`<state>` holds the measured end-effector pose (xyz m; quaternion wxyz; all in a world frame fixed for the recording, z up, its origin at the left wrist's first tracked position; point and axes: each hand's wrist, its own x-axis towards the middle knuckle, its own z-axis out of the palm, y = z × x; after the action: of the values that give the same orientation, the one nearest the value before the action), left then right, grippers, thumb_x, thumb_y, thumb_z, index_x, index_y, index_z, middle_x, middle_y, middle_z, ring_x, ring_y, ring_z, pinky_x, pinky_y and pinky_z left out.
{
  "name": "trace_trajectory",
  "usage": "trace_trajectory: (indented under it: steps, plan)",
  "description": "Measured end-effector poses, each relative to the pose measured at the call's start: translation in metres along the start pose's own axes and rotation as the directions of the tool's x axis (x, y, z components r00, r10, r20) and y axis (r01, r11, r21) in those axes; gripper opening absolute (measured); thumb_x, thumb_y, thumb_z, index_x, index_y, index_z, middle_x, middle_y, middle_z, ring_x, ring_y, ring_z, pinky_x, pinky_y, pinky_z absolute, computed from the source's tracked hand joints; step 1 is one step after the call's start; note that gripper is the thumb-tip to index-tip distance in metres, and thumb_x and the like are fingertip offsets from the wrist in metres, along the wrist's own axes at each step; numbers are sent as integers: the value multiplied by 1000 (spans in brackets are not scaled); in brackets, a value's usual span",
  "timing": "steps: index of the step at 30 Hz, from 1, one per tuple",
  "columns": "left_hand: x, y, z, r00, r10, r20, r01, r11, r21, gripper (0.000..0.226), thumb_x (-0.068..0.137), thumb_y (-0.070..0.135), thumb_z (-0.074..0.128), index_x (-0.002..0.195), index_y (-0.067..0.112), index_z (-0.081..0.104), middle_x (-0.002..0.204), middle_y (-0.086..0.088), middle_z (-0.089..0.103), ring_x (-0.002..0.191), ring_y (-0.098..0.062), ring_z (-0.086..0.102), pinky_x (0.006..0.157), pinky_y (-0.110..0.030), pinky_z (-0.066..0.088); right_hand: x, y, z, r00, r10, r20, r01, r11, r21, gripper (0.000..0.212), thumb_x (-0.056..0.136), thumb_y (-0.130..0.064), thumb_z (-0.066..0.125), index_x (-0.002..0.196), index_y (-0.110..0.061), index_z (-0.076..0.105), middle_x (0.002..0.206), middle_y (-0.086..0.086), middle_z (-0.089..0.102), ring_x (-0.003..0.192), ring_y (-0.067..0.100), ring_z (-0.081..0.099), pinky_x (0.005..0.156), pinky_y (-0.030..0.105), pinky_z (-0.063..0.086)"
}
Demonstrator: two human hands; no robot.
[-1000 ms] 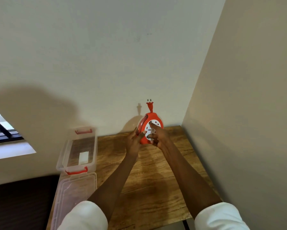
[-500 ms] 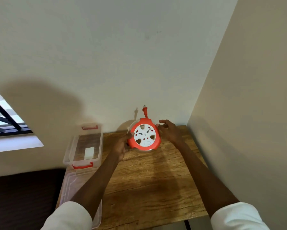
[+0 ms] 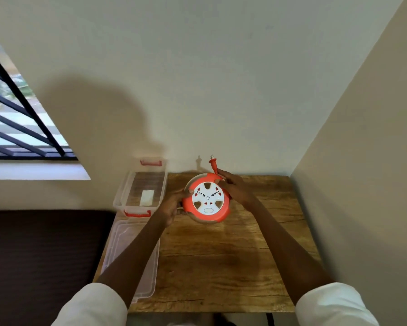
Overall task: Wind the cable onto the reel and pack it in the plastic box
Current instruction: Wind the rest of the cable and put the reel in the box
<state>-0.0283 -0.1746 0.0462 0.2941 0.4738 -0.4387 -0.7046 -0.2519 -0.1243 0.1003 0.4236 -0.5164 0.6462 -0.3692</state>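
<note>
The orange cable reel (image 3: 206,200) with a white socket face is held flat above the wooden table (image 3: 221,255), face up toward me. My left hand (image 3: 174,204) grips its left rim. My right hand (image 3: 233,187) holds the upper right rim, fingers by the orange plug (image 3: 213,164) that sticks up from the reel. The clear plastic box (image 3: 140,187) with red latches stands open at the table's back left, holding only a white label. Its clear lid (image 3: 129,257) lies in front of it.
Walls close the table in at the back and on the right. A barred window (image 3: 16,118) is at the left. A dark surface (image 3: 40,255) lies left of the table, below the window sill.
The reel has turned from upright to face up and come down a little toward the table. My right hand moved off the socket face to the rim by the plug.
</note>
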Motion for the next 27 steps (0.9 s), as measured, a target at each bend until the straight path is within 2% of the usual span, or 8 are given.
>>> trace_trajectory:
  steps: [7, 10, 13, 15, 17, 20, 23, 27]
  plan:
    - [-7, 0, -20, 959, 68, -276, -73, 997, -5, 29, 95, 41, 64, 105, 16, 73, 92, -6, 78, 82, -28, 73, 52, -30, 55, 40, 12, 26, 964, 186, 190, -214, 967, 139, 36, 97, -29, 65, 129, -12, 63, 112, 14, 75, 98, 37, 72, 88, 54, 59]
    - [-10, -3, -23, 692, 178, -700, -272, 962, -24, 20, 99, 28, 60, 110, 14, 69, 105, -7, 70, 95, -26, 69, 73, -42, 61, 52, 16, 40, 955, 248, 165, -286, 916, 280, 34, 99, -26, 62, 129, -10, 64, 116, 16, 73, 102, 37, 70, 96, 55, 55]
    - [-18, -6, -34, 432, 114, -895, -254, 967, 1, 28, 97, 23, 64, 125, 20, 63, 129, -7, 57, 119, -26, 57, 96, -44, 55, 63, 18, 47, 957, 236, 167, -278, 911, 305, 27, 98, -28, 62, 123, -19, 66, 104, 6, 77, 93, 30, 73, 85, 46, 61]
    - [-22, -9, -40, 435, -16, -900, -177, 979, -103, 57, 94, 25, 68, 146, 14, 45, 143, -12, 48, 124, -26, 54, 86, -22, 53, 66, 19, 49, 963, 211, 168, -256, 913, 318, 24, 98, -24, 62, 121, -16, 66, 97, 5, 77, 81, 23, 73, 70, 35, 62]
    - [-21, -8, -38, 522, -138, -842, -136, 961, -241, 72, 94, 26, 69, 152, 8, 31, 124, -9, 57, 97, -17, 58, 65, -11, 47, 66, 23, 49, 963, 198, 184, -248, 918, 311, 24, 97, -20, 63, 121, -14, 66, 101, 9, 76, 79, 22, 72, 65, 32, 60]
    - [-15, -6, -36, 570, -238, -786, -120, 923, -366, 75, 93, 27, 70, 152, 7, 28, 97, -6, 56, 81, -17, 57, 82, -32, 55, 65, 32, 46, 961, 177, 211, -223, 951, 216, 29, 97, -25, 64, 124, -14, 64, 111, 13, 74, 82, 23, 71, 60, 29, 56]
    - [-10, -4, -33, 516, -258, -817, -148, 912, -382, 73, 93, 15, 69, 153, 9, 28, 132, -19, 54, 113, -31, 60, 92, -40, 57, 62, 41, 37, 953, 172, 248, -218, 960, 174, 32, 97, -25, 66, 126, -11, 64, 112, 14, 73, 83, 25, 70, 63, 28, 56]
    - [-9, -5, -26, 460, -232, -857, -148, 932, -331, 69, 94, 3, 62, 154, 10, 29, 141, -19, 49, 121, -34, 56, 82, -36, 56, 60, 50, 21, 952, 157, 264, -202, 967, 154, 33, 95, -25, 68, 124, -10, 66, 108, 14, 74, 85, 26, 71, 68, 32, 57]
